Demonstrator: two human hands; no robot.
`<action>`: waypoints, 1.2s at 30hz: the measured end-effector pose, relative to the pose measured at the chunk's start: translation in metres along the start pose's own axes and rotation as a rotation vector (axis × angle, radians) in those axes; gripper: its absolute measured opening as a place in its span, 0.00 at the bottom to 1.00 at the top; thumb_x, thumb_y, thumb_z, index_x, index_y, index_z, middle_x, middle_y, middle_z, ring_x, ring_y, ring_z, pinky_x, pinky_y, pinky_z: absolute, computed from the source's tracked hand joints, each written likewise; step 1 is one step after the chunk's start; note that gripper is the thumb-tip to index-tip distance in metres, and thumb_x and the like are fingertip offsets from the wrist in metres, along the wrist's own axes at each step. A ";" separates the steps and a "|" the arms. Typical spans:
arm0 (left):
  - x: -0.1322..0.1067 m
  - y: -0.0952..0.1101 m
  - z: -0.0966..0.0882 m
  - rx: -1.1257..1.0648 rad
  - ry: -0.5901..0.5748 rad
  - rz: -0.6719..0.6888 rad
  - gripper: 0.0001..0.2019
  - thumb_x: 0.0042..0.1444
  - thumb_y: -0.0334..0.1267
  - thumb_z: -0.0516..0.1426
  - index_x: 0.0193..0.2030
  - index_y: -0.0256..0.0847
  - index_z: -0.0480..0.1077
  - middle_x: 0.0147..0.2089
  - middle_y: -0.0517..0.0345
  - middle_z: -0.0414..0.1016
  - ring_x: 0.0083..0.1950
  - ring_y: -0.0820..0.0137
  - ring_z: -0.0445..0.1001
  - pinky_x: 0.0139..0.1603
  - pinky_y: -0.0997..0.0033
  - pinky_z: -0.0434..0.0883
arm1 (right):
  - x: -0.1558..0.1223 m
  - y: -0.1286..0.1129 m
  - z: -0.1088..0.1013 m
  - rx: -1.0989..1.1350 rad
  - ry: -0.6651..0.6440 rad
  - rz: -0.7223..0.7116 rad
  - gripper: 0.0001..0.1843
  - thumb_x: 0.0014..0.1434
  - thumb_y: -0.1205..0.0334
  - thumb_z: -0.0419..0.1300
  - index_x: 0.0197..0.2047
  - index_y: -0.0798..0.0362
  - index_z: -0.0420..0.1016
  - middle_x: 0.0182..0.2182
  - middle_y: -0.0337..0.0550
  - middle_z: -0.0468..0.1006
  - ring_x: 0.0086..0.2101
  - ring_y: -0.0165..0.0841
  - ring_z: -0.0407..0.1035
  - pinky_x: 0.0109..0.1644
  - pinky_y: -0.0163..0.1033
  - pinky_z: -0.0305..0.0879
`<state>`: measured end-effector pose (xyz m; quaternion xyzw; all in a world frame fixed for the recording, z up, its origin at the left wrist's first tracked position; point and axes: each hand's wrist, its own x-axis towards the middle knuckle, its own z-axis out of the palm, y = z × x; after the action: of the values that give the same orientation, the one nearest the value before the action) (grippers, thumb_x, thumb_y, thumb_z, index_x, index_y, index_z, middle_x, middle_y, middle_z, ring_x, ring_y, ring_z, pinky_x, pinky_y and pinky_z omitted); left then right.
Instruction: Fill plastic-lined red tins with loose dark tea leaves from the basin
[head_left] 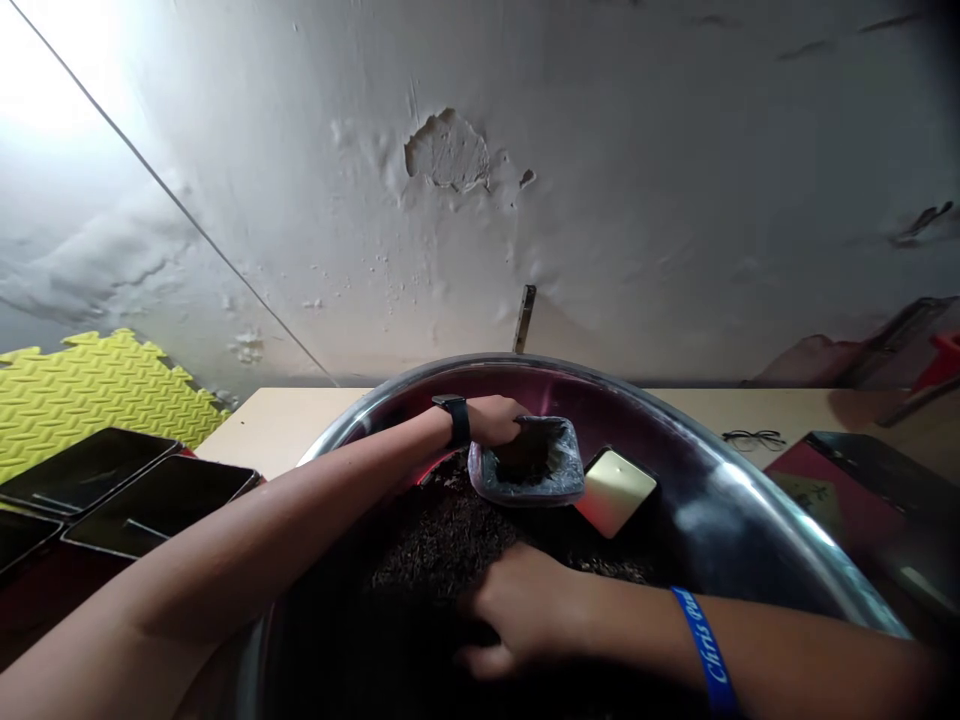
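My left hand [496, 418], with a dark watch on its wrist, grips the rim of a squarish container [529, 490] lined with clear plastic. That container is tilted toward me inside a large metal basin [720, 480], and some dark stuff lies in it. Dark, loose, shredded bits like dried leaves [442, 545] cover the basin's floor. Low over them is my right hand [525, 610], a blue band on its wrist. Its thumb stands apart from its curved fingers, whose tips are lost in shadow. A pale gold square lid or tin [616, 490] lies right of the container.
The basin stands on a light wooden table [277, 420] against a peeling wall [337, 200]. Several black trays or boxes [157, 505] sit at left, near a yellow foam mat [97, 390]. Eyeglasses [754, 439] and a dark red box [832, 490] lie at right.
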<state>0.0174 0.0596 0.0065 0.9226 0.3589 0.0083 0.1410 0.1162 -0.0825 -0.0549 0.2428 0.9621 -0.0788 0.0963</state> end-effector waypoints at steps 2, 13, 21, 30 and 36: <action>0.000 0.000 0.000 0.004 0.005 0.006 0.14 0.51 0.32 0.46 0.40 0.42 0.70 0.39 0.57 0.74 0.37 0.70 0.69 0.35 0.75 0.63 | 0.001 0.001 -0.002 0.014 0.014 0.017 0.26 0.52 0.41 0.47 0.34 0.53 0.75 0.26 0.46 0.77 0.26 0.35 0.70 0.29 0.37 0.58; 0.002 0.000 -0.001 -0.084 -0.079 0.029 0.14 0.50 0.33 0.46 0.39 0.39 0.70 0.36 0.59 0.73 0.33 0.74 0.67 0.31 0.79 0.61 | -0.009 0.007 -0.043 0.093 0.210 0.065 0.23 0.56 0.44 0.44 0.32 0.52 0.70 0.26 0.40 0.75 0.27 0.31 0.68 0.26 0.33 0.49; 0.002 0.003 0.001 -0.089 -0.085 0.082 0.13 0.51 0.32 0.46 0.40 0.39 0.69 0.37 0.58 0.73 0.33 0.73 0.67 0.30 0.78 0.59 | -0.018 0.024 -0.070 0.146 0.356 0.190 0.22 0.58 0.46 0.43 0.34 0.51 0.69 0.30 0.39 0.75 0.30 0.31 0.67 0.31 0.34 0.52; 0.004 0.006 0.003 -0.080 -0.066 0.134 0.14 0.51 0.32 0.48 0.41 0.35 0.70 0.39 0.56 0.74 0.33 0.72 0.67 0.30 0.77 0.59 | -0.012 0.043 -0.064 -0.045 0.362 0.418 0.26 0.58 0.44 0.41 0.36 0.52 0.72 0.33 0.44 0.76 0.33 0.37 0.68 0.33 0.37 0.55; 0.007 0.000 0.003 -0.045 -0.048 0.092 0.15 0.51 0.33 0.47 0.43 0.40 0.70 0.39 0.57 0.74 0.34 0.72 0.67 0.31 0.77 0.60 | -0.005 0.050 -0.052 -0.122 0.338 0.520 0.28 0.58 0.43 0.38 0.40 0.51 0.72 0.35 0.47 0.76 0.35 0.39 0.69 0.34 0.40 0.59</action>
<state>0.0232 0.0630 0.0029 0.9346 0.3125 0.0008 0.1698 0.1373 -0.0311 -0.0084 0.4842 0.8730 0.0478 -0.0338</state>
